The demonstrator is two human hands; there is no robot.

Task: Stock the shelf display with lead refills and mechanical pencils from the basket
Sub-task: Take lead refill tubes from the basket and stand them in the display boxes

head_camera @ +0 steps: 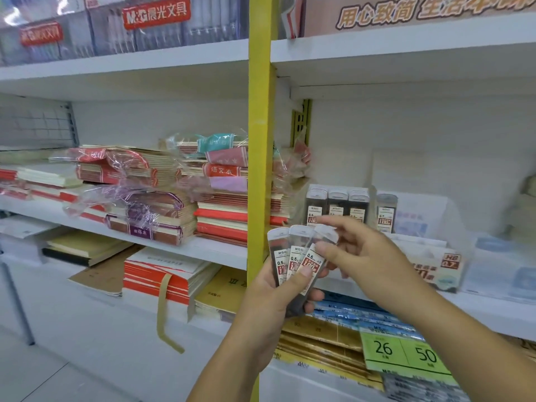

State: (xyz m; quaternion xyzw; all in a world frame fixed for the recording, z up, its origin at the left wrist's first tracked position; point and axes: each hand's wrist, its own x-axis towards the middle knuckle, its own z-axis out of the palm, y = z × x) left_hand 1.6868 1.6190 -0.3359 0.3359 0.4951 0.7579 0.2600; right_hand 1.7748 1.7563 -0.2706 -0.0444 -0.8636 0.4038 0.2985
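Three lead refill packs fan out in the left hand, clamped by thumb and fingers beside the yellow shelf post. Each is dark with a clear cap and a white 0.5 label. The right hand pinches the rightmost pack's top. Behind, a clear display box holds four upright packs, with open room to their right.

"M&G" with Chinese characters is printed on a red sign on the top shelf. "0.5" and "HB" are read on the lead refill cases held in the left hand. "HB 0.7" is marked on the display box. "26" and "50" are shown on a green price tag.
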